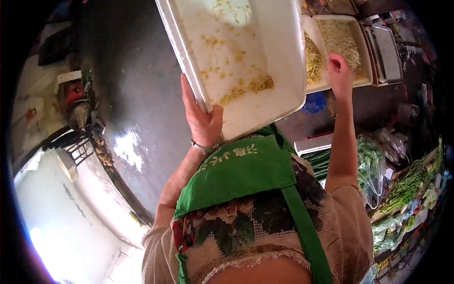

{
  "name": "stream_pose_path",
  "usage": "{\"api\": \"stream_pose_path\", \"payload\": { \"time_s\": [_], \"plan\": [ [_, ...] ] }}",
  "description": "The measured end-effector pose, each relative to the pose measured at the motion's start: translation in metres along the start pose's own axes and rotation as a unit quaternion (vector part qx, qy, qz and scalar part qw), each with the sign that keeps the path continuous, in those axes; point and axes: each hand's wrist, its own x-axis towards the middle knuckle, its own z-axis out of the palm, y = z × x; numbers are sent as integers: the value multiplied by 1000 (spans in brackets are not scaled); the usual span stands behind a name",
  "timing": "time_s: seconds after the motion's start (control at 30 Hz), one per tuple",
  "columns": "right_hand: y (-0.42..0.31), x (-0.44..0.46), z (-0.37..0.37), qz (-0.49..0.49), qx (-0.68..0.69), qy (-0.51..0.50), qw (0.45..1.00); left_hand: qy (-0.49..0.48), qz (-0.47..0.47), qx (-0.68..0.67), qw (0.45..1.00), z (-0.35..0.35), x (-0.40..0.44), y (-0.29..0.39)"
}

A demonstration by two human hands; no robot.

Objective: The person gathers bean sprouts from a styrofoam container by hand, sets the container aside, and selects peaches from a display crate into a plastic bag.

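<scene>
My left hand (204, 118) is wrapped round the long rim of a large white plastic tub (286, 52), which is tilted in front of my body. Loose bean sprouts (231, 12) and yellowish bits (246, 87) are scattered over its bottom. To the right, my right hand (340, 73) is raised with its fingers curled together; whatever they may hold is hidden. It is nearest to a white tray of pale bean sprouts (338, 38) and another of yellow sprouts (312, 59). Whether the hand touches either tray I cannot tell.
Beyond the sprout trays lies a flat grey-white tray (388, 54). A blue plastic bag (314, 102) sits below them. Bagged greens (371, 163) and loose green vegetables (406, 184) stand at my right. Dark floor (137, 90) stretches left, towards a red box (74, 92).
</scene>
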Motion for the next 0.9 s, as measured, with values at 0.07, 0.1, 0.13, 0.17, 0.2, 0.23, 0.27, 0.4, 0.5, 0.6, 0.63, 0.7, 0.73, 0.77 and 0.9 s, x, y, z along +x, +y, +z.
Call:
{"api": "stream_pose_path", "payload": {
  "time_s": [0.07,0.1,0.13,0.17,0.2,0.23,0.27,0.4,0.5,0.6,0.63,0.7,0.73,0.77,0.9],
  "plan": [
    [-45,-14,-4,68,312,-78,944,-6,-10,30,999,0,2,3],
    [-61,-21,5,32,319,-138,937,-8,-10,28,1000,1,2,1],
    [-73,-27,17,-6,323,-198,925,-8,7,30,999,1,2,-3],
    [-78,-30,37,-44,236,-253,937,-7,23,33,999,1,2,-6],
    [-80,-34,57,-81,147,-307,937,-7,23,32,999,1,2,-9],
    [-83,-39,70,-80,146,-306,937,-12,39,10,999,2,2,-11],
    [-86,-43,82,-133,4,-336,933,-16,56,-11,998,2,2,-12],
    [-96,-58,118,-147,-109,-345,921,-17,83,36,996,5,2,-9],
    [-96,-68,133,-87,-69,-325,939,-22,63,50,997,2,1,-6],
    [-88,-65,147,-66,54,-414,906,-19,79,66,995,-2,1,-7],
    [-88,-67,153,-66,55,-417,905,-18,76,67,995,-3,1,-8],
    [-97,-69,155,-112,103,-420,895,-29,63,2,998,-1,2,-7],
    [-96,-68,151,-112,103,-420,895,-30,63,2,998,0,2,-7],
    [-108,-63,131,-90,107,-409,901,-27,67,20,997,0,2,-7],
    [-117,-68,121,-71,118,-359,923,-35,70,18,997,-1,3,-9]
  ]
}}
